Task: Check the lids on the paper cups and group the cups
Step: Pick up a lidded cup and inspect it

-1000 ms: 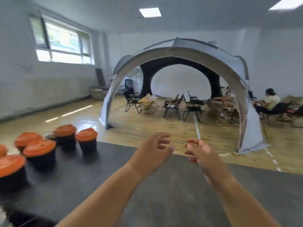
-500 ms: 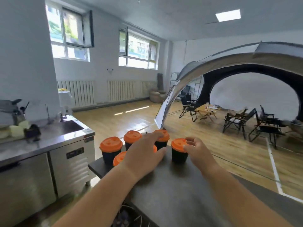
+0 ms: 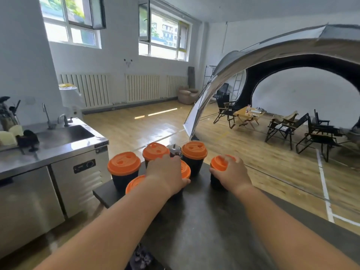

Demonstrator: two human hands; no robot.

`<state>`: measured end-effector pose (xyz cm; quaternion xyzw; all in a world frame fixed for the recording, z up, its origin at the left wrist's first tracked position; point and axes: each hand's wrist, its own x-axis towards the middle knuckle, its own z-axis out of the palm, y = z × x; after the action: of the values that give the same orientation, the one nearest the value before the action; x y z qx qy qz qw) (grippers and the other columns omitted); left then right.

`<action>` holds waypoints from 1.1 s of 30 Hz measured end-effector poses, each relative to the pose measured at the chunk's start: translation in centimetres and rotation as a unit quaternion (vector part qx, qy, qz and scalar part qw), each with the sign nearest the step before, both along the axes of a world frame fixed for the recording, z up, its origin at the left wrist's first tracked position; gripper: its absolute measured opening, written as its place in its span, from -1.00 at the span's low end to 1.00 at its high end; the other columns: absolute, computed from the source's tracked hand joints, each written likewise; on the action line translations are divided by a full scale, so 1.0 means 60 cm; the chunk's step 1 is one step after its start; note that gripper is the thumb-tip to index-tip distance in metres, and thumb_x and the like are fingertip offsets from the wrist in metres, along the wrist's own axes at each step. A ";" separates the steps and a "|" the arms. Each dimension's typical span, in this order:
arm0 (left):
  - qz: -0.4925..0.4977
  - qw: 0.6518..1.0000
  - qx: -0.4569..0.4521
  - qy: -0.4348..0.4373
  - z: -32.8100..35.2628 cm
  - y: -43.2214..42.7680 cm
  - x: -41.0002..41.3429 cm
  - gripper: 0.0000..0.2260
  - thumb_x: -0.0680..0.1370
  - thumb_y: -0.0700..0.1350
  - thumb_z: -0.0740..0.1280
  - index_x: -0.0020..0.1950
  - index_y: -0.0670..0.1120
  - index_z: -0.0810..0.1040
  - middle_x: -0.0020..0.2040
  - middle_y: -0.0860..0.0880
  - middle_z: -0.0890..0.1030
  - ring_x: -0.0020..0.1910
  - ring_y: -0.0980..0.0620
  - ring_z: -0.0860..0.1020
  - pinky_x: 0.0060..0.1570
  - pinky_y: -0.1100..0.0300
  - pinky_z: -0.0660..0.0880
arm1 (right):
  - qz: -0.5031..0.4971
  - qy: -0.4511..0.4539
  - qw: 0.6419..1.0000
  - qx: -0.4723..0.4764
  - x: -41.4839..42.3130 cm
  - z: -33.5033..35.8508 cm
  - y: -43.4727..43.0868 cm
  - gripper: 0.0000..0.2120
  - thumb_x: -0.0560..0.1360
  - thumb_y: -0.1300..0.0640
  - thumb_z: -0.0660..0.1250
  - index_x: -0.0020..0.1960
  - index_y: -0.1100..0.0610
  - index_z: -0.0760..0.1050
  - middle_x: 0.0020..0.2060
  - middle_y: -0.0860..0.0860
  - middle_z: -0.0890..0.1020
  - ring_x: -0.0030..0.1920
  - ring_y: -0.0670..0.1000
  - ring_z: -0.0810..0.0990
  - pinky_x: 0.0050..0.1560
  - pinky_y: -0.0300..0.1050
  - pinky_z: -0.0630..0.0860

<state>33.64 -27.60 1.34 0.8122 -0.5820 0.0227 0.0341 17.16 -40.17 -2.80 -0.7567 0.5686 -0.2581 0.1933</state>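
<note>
- Six black cups (image 3: 124,172) with orange lids (image 3: 194,150) stand at the far end of the dark worktop (image 3: 204,221).
- The left hand (image 3: 167,174) lies on top of the middle cup (image 3: 185,169), with its thumb curled round the side.
- The right hand (image 3: 232,175) holds the cup on the right (image 3: 219,164) from above, fingers bent over the lid.
- That cup stands a little apart from the others.
- A shiny little pot (image 3: 174,150) sits between the two back cups.

Steel sink counter (image 3: 58,145) at left, domed tent (image 3: 292,55) over folding chairs (image 3: 282,127) beyond.
</note>
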 end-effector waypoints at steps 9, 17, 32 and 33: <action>-0.131 0.981 -0.050 0.133 0.038 -0.007 -0.145 -0.37 0.42 0.35 0.31 0.39 0.07 0.34 0.31 -0.02 0.43 0.22 -0.09 0.48 0.15 -0.03 0.49 | -0.013 -0.025 1.000 0.005 -0.183 0.049 0.057 -0.30 0.39 -0.11 0.50 0.46 -0.03 0.34 0.40 0.07 0.33 0.37 0.11 0.36 0.34 -0.02 0.32; -0.254 0.950 -0.013 0.183 0.031 -0.021 -0.393 -0.39 0.41 0.29 0.37 0.37 0.08 0.36 0.29 -0.01 0.43 0.21 -0.09 0.48 0.21 -0.05 0.46 | -0.121 -0.040 0.992 0.016 -0.494 0.076 0.175 -0.22 0.39 -0.11 0.51 0.49 -0.09 0.22 0.40 0.04 0.35 0.30 0.07 0.40 0.24 -0.01 0.40; -0.348 0.923 0.018 0.164 -0.019 0.003 -0.628 -0.40 0.42 0.30 0.35 0.39 0.13 0.31 0.37 0.07 0.38 0.28 -0.04 0.44 0.23 0.03 0.44 | -0.216 -0.016 0.976 0.007 -0.752 0.008 0.302 -0.12 0.29 -0.21 0.54 0.50 -0.10 0.22 0.39 -0.04 0.34 0.38 -0.01 0.33 0.37 -0.09 0.30; -0.347 0.922 0.015 0.170 -0.019 0.002 -0.629 -0.38 0.42 0.30 0.36 0.40 0.13 0.29 0.38 0.07 0.37 0.29 -0.04 0.44 0.23 0.03 0.44 | -0.216 -0.018 0.976 0.006 -0.754 0.004 0.302 -0.10 0.28 -0.23 0.54 0.50 -0.11 0.21 0.39 -0.05 0.34 0.38 -0.01 0.31 0.37 -0.08 0.30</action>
<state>-4.12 -27.47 0.19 0.5514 -0.8130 -0.1379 0.1265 -28.07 -22.05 -2.53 -0.6098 0.7169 -0.3038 0.1481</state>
